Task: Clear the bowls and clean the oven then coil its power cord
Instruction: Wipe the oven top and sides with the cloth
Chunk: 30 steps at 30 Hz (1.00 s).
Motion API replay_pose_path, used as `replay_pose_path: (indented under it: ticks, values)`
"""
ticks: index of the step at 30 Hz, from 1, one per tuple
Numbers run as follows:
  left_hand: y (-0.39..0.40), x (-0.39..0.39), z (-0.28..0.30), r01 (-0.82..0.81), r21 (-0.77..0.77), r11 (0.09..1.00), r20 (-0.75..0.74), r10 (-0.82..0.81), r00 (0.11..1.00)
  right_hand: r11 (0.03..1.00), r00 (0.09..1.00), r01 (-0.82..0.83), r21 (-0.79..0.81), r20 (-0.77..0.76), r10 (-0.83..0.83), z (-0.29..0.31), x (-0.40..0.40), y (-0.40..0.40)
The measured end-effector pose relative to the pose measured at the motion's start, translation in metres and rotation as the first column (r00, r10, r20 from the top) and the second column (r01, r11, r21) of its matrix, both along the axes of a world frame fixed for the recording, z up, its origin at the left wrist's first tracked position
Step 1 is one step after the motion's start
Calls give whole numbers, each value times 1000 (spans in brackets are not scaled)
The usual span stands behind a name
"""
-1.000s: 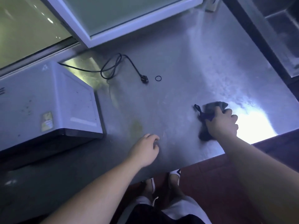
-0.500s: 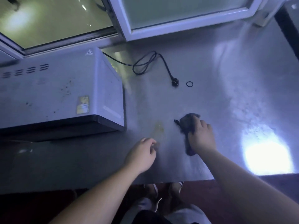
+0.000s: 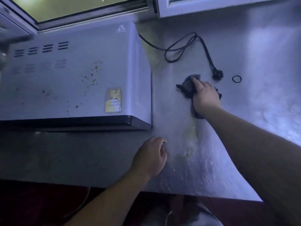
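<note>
- Since the earlier frame our right hand has slid the dark cloth toward the counter's rear, near the plug; fingers flat, pressing it.
- Left hand: loosely curled, grasping nothing, by the front edge.
- Oven at rear left; power cord loose beside it.

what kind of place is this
Most likely a kitchen, perhaps a commercial one: a wide stainless steel counter under a window, a white countertop oven with food splatter on top, and the right hand wiping with a dark cloth.
</note>
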State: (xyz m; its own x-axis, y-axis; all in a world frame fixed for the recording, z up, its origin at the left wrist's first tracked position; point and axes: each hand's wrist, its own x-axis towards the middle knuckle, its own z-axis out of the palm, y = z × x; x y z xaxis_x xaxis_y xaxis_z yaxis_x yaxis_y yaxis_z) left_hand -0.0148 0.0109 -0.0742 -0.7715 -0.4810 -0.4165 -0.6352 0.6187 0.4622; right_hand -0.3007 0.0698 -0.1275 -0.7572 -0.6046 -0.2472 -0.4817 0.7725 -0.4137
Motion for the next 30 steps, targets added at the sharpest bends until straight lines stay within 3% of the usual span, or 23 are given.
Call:
replay_pose_path:
  ticks: [8, 12, 16, 21, 22, 24, 27, 30]
  values:
    - [-20, 8, -5, 47, -35, 998, -22, -48, 999, 996, 997, -77, -46, 22, 78, -15, -27, -95]
    - [-20, 6, -3, 50, -17, 999, -37, -50, 998, 944, 953, -301, -138, -24, 301, -26, 12, -86]
    - [-13, 0, 4, 29, 2, 1000, -43, -29, 999, 819, 833, -549, -165, -28, 553, -25, 61, -38]
    - [1, -4, 16, 48, -6, 999, -79, -48, 996, 537, 540, -835, -117, 7, 841, -16, 82, 21]
    - [3, -2, 17, 41, -3, 999, -75, -41, 996, 524, 526, -847, -88, 11, 851, -16, 76, 20]
    - [6, 3, 17, 24, 5, 1000, -61, -24, 998, 618, 619, -784, -62, -5, 785, -18, 62, 1]
    - [8, 14, 16, 19, -4, 1000, -42, -20, 999, 867, 868, -497, -28, -4, 497, -16, 40, -49]
    - [8, 24, 15, 3, -13, 1000, -15, -3, 1000, 938, 937, -346, 22, 51, 345, -12, 40, -84]
